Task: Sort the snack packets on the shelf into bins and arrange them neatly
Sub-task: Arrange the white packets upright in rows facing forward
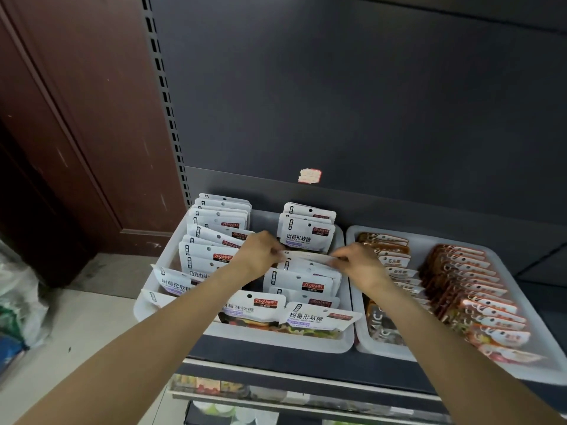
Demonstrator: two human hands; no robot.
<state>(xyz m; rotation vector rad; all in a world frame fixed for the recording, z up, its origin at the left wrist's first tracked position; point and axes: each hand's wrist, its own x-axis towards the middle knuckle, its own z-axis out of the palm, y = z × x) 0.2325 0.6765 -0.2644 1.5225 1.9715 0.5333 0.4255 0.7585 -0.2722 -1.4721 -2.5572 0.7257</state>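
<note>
A white plastic bin [144, 305] on the shelf holds two rows of white snack packets [214, 231], most standing upright. Both hands reach into its right row. My left hand [259, 254] pinches the left end of a white packet [306, 258], and my right hand [357, 260] pinches its right end, holding it just above the row. Behind it stand more white packets [305, 234]. At the bin's front, two packets [319, 319] lean forward over the rim, and another [175, 282] tilts at the front left.
A second white bin [521, 368] to the right holds rows of orange-brown packets [472, 292] and tan ones [395, 265]. The dark shelf back panel [368, 102] rises behind. A lower shelf [276, 394] shows below. A brown door [76, 118] and plastic bags [18, 296] stand left.
</note>
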